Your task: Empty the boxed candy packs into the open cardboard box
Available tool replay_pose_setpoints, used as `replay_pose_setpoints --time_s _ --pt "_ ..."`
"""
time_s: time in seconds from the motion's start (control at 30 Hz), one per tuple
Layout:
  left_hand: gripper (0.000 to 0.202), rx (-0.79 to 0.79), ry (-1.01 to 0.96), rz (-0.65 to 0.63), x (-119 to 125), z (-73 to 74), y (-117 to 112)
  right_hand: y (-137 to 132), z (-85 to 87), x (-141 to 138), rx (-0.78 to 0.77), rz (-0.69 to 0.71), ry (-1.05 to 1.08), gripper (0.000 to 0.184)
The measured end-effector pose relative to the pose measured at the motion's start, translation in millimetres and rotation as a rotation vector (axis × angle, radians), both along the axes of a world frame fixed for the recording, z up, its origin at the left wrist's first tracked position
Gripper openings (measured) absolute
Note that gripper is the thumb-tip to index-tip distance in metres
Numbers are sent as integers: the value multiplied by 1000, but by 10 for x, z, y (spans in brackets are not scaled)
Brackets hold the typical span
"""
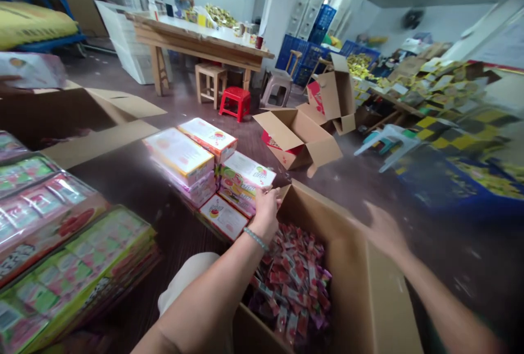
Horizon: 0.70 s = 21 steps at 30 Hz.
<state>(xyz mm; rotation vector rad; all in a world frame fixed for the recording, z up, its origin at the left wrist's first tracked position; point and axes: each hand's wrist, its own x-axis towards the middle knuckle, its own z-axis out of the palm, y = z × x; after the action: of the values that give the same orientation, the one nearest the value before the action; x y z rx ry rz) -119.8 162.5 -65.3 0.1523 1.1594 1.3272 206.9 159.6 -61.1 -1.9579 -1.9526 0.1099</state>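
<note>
Between the person's forearms, an open brown carton point(352, 272) stands on the floor, its corrugated walls plain, holding a loose heap of small sachets point(292, 277), red and clear with some purple edges. The left arm reaches up and inward, a beaded bracelet at its wrist; the left hand point(267, 209) is at the carton's far left corner, fingers bent and close together, though whether they grip anything I cannot tell. The right hand point(385, 231), motion-blurred, extends beside the right wall; its finger spread and any contact cannot be made out. At left, clear-topped packs point(73, 267) bear dark characters and a red fruit picture, the lettering too smeared to read. Just beyond the left hand, white-topped boxes point(180, 152) with orange and purple sides carry a round fruit-like emblem and illegible print. Farther off sits another open carton point(286, 138), partly red.
</note>
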Motion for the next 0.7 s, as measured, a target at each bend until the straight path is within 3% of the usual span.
replay_pose_setpoints --time_s 0.07,0.13,0.2,0.27,0.4,0.53,0.6,0.7 --pt "21 -5 -35 85 -120 -36 59 738 -135 -878 -56 240 -81 99" --pt "23 -11 -88 144 -220 -74 79 1260 -322 -1749 -196 355 -188 108" --pt "23 -25 -132 184 -300 -102 80 1559 -526 -2402 -358 395 -279 117" --pt "21 -54 -145 207 -360 -109 81 1699 -715 -2755 -496 360 -310 124" --pt "21 -105 -158 199 -405 -53 126 1694 -930 -2839 -567 311 -285 123" --pt "20 -139 -185 189 -353 -9 172 1450 -926 -2697 -493 360 -177 110" --pt "20 -105 -171 183 -318 -51 172 1284 -915 -2588 -509 306 -5 109" --pt "27 -39 -51 210 -293 -177 161 984 -855 -2308 -551 157 497 104"
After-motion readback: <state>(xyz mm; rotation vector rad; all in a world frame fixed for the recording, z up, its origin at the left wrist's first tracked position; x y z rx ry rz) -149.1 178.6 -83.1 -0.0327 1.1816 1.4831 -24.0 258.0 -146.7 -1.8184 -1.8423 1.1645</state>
